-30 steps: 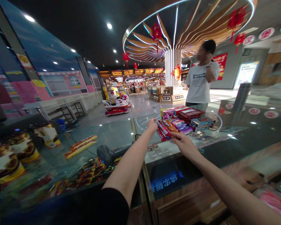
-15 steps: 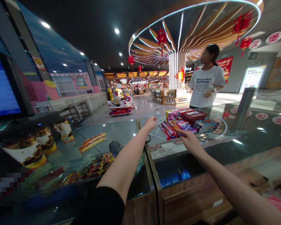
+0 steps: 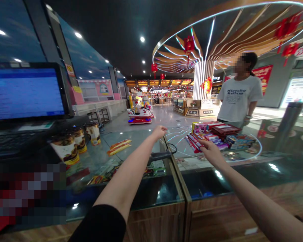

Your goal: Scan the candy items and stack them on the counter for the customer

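My left hand (image 3: 159,132) is held above the glass counter (image 3: 138,134), left of the snack pile, its fingers curled and what they hold, if anything, too small to make out. My right hand (image 3: 211,151) touches the red and blue snack packets (image 3: 192,143) at the near left of the pile; its thumb and fingers are pressed on a packet there. Behind lie a pink and yellow box (image 3: 199,127), dark red packs (image 3: 226,130) and blue boxes (image 3: 239,141). A dark scanner (image 3: 161,154) with a cable lies beyond my left forearm.
Several paper cups (image 3: 65,149) stand at the left, near a monitor (image 3: 25,94) and keyboard (image 3: 12,143). Two yellow snack sticks (image 3: 119,147) lie on the glass. A person in a white shirt (image 3: 239,97) stands across the counter.
The view has turned left, so more of the monitor and keyboard shows. My left hand remains left of the pile, and my right hand stays at the packets.
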The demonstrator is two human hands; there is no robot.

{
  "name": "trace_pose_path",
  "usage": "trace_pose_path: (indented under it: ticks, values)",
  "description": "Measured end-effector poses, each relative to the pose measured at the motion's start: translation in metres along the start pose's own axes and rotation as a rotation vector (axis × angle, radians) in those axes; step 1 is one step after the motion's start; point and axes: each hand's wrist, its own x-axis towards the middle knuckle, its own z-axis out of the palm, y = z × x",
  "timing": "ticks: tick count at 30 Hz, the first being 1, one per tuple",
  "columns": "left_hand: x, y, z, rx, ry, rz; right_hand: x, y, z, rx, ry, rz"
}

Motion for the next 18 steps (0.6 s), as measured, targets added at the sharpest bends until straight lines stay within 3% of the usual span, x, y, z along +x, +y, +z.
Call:
trace_pose_path:
  ticks: [9, 14, 18]
  values:
    - [-0.033, -0.035, -0.089, 0.028, 0.105, -0.071, 0.011, -0.029, 0.029, 0.017, -0.042, -0.027]
    - [-0.058, -0.066, -0.136, 0.033, 0.193, -0.190, 0.016, -0.046, 0.054, 0.039, -0.100, -0.058]
    - [-0.075, -0.094, -0.164, 0.070, 0.284, -0.225, 0.020, -0.057, 0.076, 0.033, -0.147, -0.106]
